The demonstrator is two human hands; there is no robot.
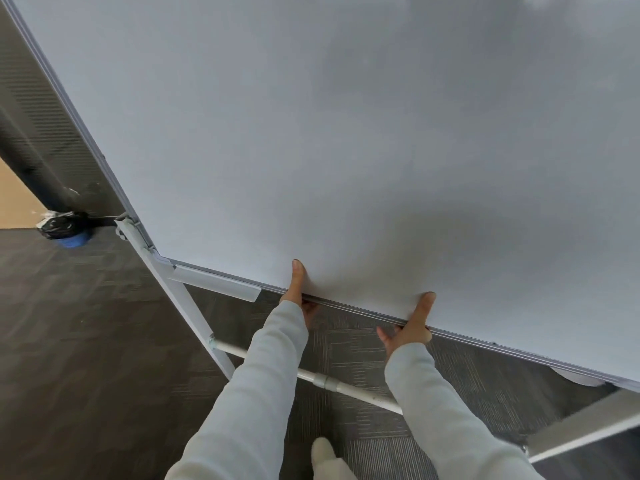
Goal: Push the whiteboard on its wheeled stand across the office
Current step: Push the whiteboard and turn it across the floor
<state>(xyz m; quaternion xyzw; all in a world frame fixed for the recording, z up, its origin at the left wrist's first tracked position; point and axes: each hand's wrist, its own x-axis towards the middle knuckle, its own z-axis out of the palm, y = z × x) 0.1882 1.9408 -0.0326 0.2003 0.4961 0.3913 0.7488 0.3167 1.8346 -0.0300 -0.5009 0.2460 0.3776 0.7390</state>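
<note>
A large blank whiteboard (346, 133) fills most of the head view, tilted, with a metal frame along its bottom edge. My left hand (299, 292) grips that bottom edge, thumb flat on the board face and fingers hooked underneath. My right hand (414, 323) holds the same edge further right in the same way. Both arms wear light grey sleeves. The white stand's left leg (187, 310) slants down from the board's lower left corner, and a white crossbar (332, 381) runs below my arms. The stand's wheels are out of view.
Dark grey carpet (79, 341) covers the floor. A black bag on a blue base (65, 228) sits at the far left by a dark wall (34, 109). A white foot (323, 455) shows at the bottom. Another stand leg (581, 427) lies at the lower right.
</note>
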